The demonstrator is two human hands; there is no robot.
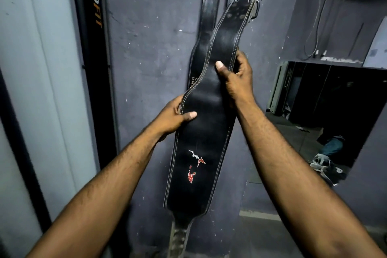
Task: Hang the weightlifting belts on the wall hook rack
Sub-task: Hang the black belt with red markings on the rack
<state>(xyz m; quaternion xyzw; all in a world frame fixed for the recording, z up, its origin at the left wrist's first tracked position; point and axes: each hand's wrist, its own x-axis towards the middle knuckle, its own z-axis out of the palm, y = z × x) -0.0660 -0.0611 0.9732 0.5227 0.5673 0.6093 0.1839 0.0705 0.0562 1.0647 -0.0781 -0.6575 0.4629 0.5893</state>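
Both hands are on the belt here. The left hand [176, 116] clamps the left edge of the wide black leather weightlifting belt [201, 153] with pale stitching, thumb laid across the front and fingers tucked behind. The right hand [237, 78] grips higher up on the right edge the same way, thumb on the face. The staggered grip makes sense to me: a belt this long and stiff flops if you hold it at one spot, so one hand steers the top while the other carries the fat middle.

The belt is held nearly upright, leaning a bit right, just in front of the purple-grey wall [150, 48]. Its metal buckle end [254, 7] points up, and I'd guess that's the bit meant to go over a hook. The tapered tail drops out of the bottom of the shot.

Right behind it, two other dark leather belts [210, 6] hang flat on the wall from somewhere above the top edge. The hook rack itself is out of view, so I can't say which hook is free. Off left there's a black upright post [93, 6] with orange lettering, and off right, what looks like a mirror [335, 100].
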